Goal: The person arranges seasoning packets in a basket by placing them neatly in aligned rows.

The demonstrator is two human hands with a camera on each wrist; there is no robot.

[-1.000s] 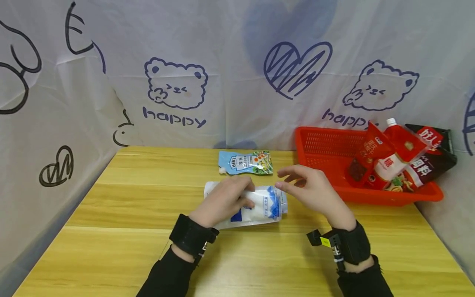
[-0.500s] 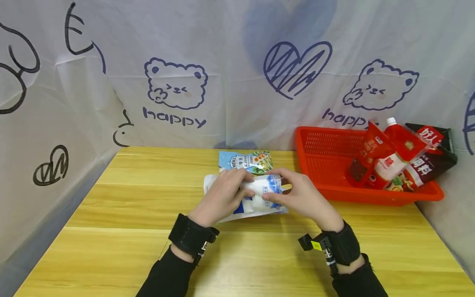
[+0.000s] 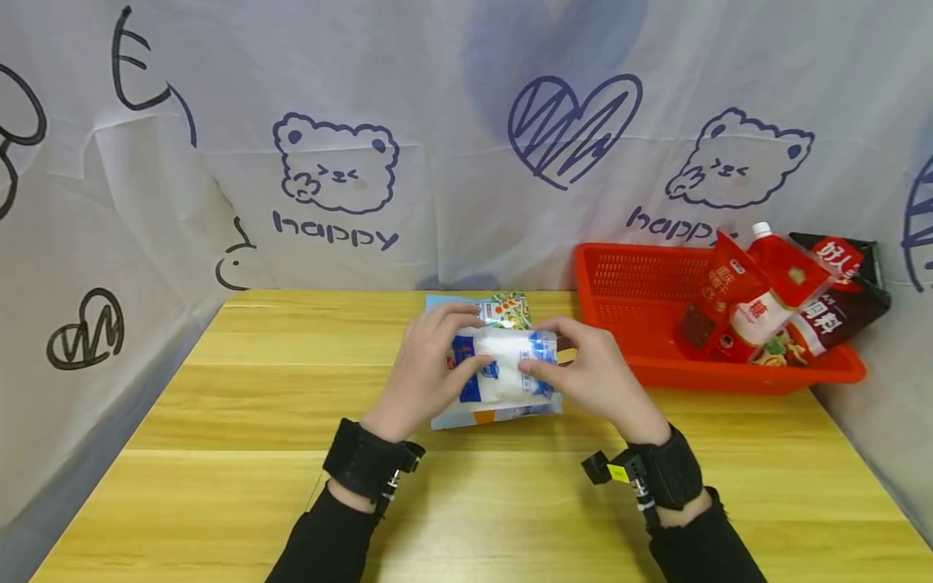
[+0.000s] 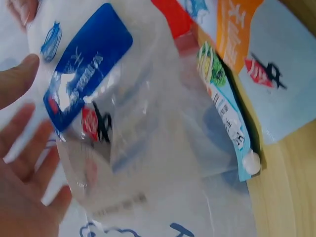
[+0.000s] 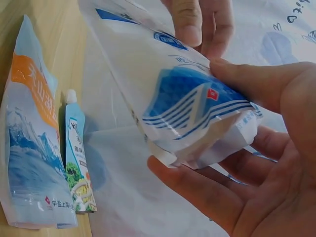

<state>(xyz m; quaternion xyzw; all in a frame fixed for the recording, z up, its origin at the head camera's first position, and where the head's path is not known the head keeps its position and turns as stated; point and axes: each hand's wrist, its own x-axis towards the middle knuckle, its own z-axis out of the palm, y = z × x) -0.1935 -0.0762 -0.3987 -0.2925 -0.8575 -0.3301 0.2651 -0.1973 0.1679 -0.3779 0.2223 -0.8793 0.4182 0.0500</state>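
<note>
A clear and white bag of salt (image 3: 510, 376) with blue print is held up over the table between both hands. My left hand (image 3: 423, 368) holds its left end, thumb on the front and fingers behind. At the right end, my right hand (image 3: 601, 376) grips the bag between thumb and fingers; the right wrist view shows the blue mountain print (image 5: 187, 106) close to that thumb. Just under it lies a second, light blue salt bag (image 5: 32, 133) with an orange band, mostly hidden in the head view. A light blue Heinz pouch (image 3: 504, 310) lies behind, partly covered.
A red plastic basket (image 3: 612, 304) stands at the back right. In its right part lean a red packet (image 3: 725, 295), a red and white capped pouch (image 3: 765, 316) and a black seasoning packet (image 3: 824, 320). A printed cloth (image 3: 466, 178) hangs behind the wooden table (image 3: 255, 413).
My right hand has come in from the right and taken hold of the bag's end. The clear salt bag has risen and tilted up, uncovering the light blue bag beneath. The view shifted slightly.
</note>
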